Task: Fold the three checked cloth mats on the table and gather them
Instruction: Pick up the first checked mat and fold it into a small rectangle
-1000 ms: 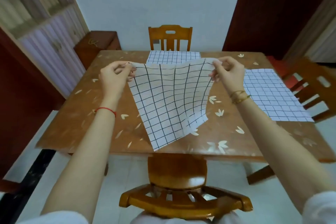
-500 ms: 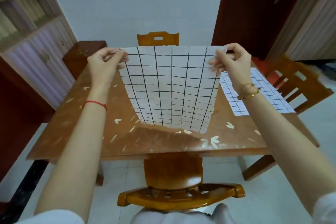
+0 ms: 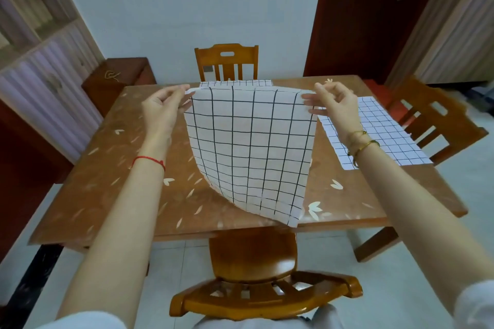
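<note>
We hold one checked mat [image 3: 251,147] up over the table [image 3: 107,168].
Our left hand [image 3: 163,107] and right hand [image 3: 334,104] pinch its top corners; its lower edge sags to the tabletop. The far mat [image 3: 235,83] and the right mat [image 3: 385,131] lie flat.

The held mat [image 3: 248,147] hides most of the far mat [image 3: 235,83].
</note>
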